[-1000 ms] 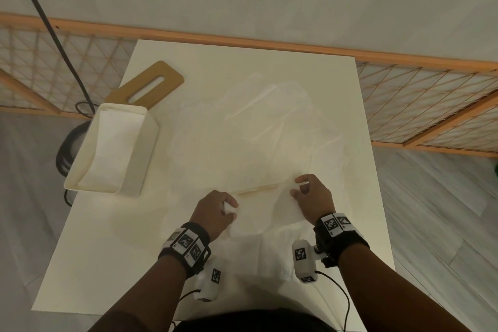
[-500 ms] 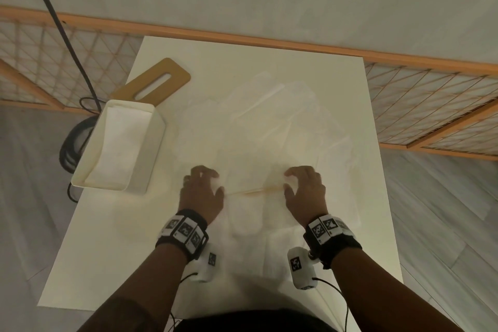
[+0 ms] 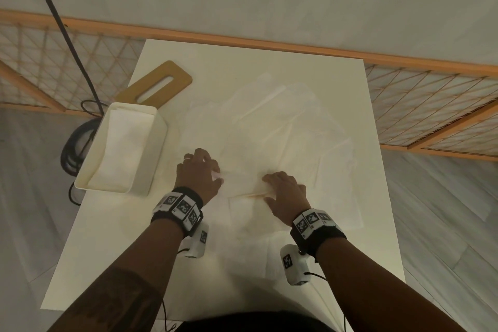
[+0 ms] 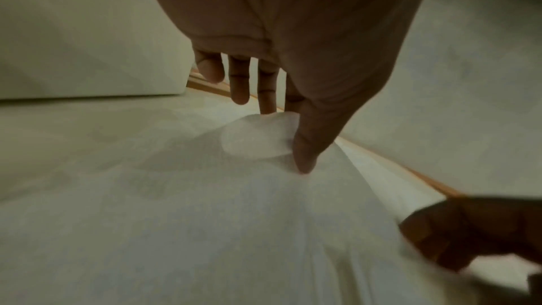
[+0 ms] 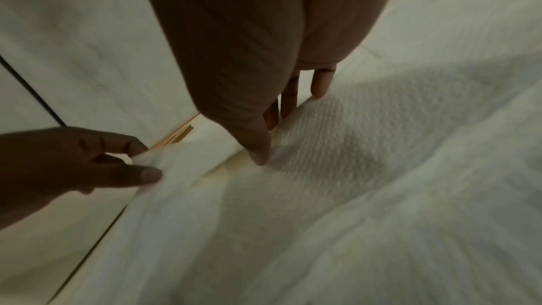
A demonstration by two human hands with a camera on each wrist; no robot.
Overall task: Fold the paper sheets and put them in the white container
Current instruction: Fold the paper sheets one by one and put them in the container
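Black wristbands [image 3: 177, 210] with square coded tags, white camera pods [image 3: 295, 264] trailing black cables

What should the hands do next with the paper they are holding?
Probably run the right hand along the fold to flatten it. The left hand pinches a corner of the paper sheet, while the right hand's fingers rest on its folded edge, which looks puffy, not creased. The white container sits to the left for later.

Paper sheets [image 3: 269, 148] overlap — count unclear; wrist views blurred.
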